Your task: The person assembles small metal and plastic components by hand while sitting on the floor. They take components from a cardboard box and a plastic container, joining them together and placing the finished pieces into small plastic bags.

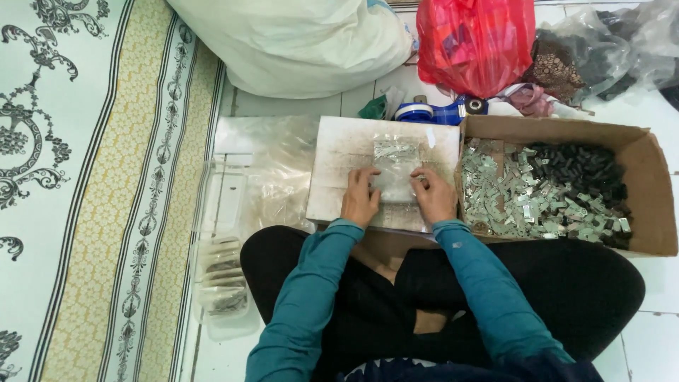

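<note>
I sit cross-legged on the floor with a flat white board point(339, 152) across my lap. A small clear plastic bag point(395, 166) with shiny metal pieces in its upper part lies on the board. My left hand point(359, 200) presses on the bag's left edge. My right hand point(433, 196) pinches the bag's right edge. Both forearms are in teal sleeves.
An open cardboard box point(640, 152) to my right holds several silver and black small metal parts. Filled clear bags point(223, 279) lie at my left on plastic sheeting. A white sack point(297, 42), a red plastic bag point(474, 39), a blue tape dispenser point(428, 111) and a patterned mat point(85, 177) surround me.
</note>
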